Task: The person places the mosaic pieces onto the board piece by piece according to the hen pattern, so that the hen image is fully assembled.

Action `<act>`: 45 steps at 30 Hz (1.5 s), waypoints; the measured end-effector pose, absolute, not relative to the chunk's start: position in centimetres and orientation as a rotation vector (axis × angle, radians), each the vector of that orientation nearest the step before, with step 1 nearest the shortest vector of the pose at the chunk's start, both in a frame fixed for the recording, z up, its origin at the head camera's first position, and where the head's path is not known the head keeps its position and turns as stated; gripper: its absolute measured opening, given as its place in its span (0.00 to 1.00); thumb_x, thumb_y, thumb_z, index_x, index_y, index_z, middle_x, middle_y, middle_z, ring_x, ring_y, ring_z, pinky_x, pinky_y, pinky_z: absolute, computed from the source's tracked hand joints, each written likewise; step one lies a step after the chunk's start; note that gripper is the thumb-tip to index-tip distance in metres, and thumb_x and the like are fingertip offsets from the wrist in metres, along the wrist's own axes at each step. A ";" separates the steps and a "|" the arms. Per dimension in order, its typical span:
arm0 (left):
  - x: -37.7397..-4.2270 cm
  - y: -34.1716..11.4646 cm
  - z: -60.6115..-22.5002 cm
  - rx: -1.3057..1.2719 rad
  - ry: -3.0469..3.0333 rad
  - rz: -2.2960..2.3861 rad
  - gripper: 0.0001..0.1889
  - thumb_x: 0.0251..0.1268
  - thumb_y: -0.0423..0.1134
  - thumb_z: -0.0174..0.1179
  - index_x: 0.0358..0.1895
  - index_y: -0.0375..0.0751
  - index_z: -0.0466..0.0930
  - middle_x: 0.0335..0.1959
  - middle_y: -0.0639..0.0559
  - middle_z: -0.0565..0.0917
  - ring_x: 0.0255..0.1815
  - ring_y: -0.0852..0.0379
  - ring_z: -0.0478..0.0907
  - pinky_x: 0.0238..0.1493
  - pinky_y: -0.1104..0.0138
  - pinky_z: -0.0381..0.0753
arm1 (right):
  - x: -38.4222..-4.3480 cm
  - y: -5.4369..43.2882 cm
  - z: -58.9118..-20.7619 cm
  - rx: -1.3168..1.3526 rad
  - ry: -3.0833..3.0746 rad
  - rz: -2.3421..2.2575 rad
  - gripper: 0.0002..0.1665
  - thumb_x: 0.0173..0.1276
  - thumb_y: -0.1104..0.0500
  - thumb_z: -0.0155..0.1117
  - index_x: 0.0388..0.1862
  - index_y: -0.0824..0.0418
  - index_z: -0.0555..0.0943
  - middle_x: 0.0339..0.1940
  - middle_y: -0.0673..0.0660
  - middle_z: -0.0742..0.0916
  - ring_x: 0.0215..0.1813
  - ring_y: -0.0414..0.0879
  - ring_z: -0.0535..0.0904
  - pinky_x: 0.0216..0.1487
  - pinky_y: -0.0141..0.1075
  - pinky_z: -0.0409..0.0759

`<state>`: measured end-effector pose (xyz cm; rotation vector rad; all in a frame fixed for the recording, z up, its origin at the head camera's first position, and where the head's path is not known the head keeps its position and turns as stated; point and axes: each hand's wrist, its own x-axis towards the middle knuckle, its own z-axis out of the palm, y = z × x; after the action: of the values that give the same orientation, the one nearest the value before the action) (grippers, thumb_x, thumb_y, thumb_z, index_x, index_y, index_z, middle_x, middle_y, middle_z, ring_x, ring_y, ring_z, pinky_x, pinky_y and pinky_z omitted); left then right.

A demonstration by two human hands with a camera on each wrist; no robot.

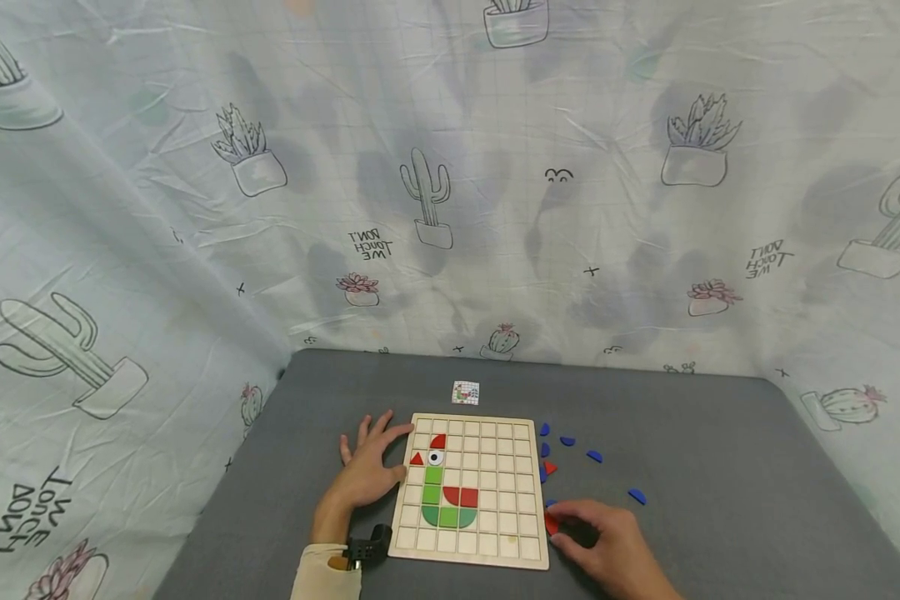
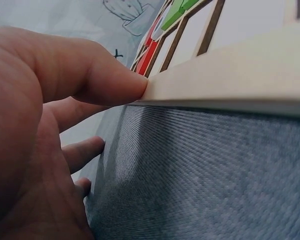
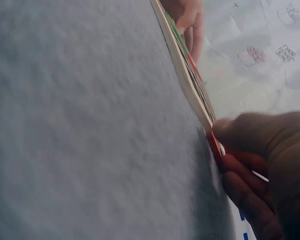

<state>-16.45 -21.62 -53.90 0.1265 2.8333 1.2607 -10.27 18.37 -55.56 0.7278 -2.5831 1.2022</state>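
Pinching a red piece (image 1: pixel 551 523) between thumb and fingers, the right hand (image 1: pixel 607 533) sits just beside the right edge of the board (image 1: pixel 498 493), near its lower corner. The piece is partly hidden by the fingertips, and whether it touches the board's edge I cannot tell. The left hand (image 1: pixel 367 475) has its fingers spread and fairly straight, thumb and index finger touching the board's left edge, the other fingers fanned out over the table (image 1: pixel 690 442).

The left forearm comes up from below, with a strap (image 1: pixel 367 546) at the wrist; the right hand reaches in from the lower right, fingers pointing at the board.

The board lies flat between the hands, its left half bearing a figure of red and green pieces with a round eye (image 1: pixel 436 457); bare cells fill the right side. Blue pieces (image 1: pixel 595 457) and a red triangle (image 1: pixel 550 468) lie along and beyond its right edge, one blue piece close by the right fingertips. Grey table stretches away to the right of them. A card (image 1: pixel 466 392) lies just past the board's far edge.
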 end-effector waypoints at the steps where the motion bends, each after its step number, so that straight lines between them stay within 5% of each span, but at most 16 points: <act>1: -16.4 -21.6 -53.9 0.124 2.834 1.261 0.37 0.59 0.28 0.68 0.76 0.47 0.80 0.89 0.34 0.58 0.91 0.25 0.37 0.78 0.25 0.19 | -10.3 18.2 -55.6 0.749 -2.560 1.167 0.22 0.56 0.63 0.88 0.49 0.49 0.93 0.45 0.42 0.94 0.46 0.35 0.90 0.45 0.34 0.90; 9: -16.4 -21.7 -53.9 0.122 2.828 1.271 0.36 0.60 0.28 0.68 0.76 0.48 0.80 0.89 0.34 0.58 0.91 0.25 0.36 0.79 0.25 0.17 | -10.4 18.1 -56.1 0.873 -2.448 0.968 0.29 0.47 0.72 0.87 0.49 0.54 0.92 0.43 0.46 0.94 0.44 0.38 0.91 0.47 0.19 0.82; 18: -16.4 -21.6 -53.8 0.123 2.824 1.279 0.36 0.61 0.29 0.68 0.76 0.48 0.80 0.89 0.34 0.58 0.91 0.25 0.36 0.79 0.26 0.17 | -10.1 21.2 -55.8 1.009 -2.462 1.024 0.38 0.47 0.78 0.83 0.56 0.52 0.91 0.48 0.46 0.94 0.49 0.38 0.91 0.52 0.18 0.82; 25: -16.4 -21.6 -53.6 0.129 2.814 1.285 0.36 0.61 0.29 0.67 0.76 0.46 0.80 0.89 0.34 0.57 0.91 0.25 0.35 0.79 0.26 0.16 | -9.6 22.5 -56.2 0.776 -2.443 0.894 0.35 0.41 0.72 0.90 0.50 0.50 0.93 0.44 0.43 0.95 0.45 0.35 0.91 0.50 0.13 0.78; 45: -16.3 -21.7 -53.7 0.145 2.822 1.283 0.36 0.61 0.28 0.67 0.76 0.45 0.80 0.89 0.33 0.58 0.91 0.24 0.36 0.78 0.25 0.17 | -9.7 20.0 -55.9 0.877 -2.448 1.005 0.31 0.47 0.71 0.89 0.50 0.51 0.92 0.43 0.44 0.95 0.44 0.36 0.91 0.49 0.15 0.80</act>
<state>-16.31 -21.69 -53.74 0.1451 2.8219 1.2833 -9.69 19.97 -55.93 0.8772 -2.4484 1.0047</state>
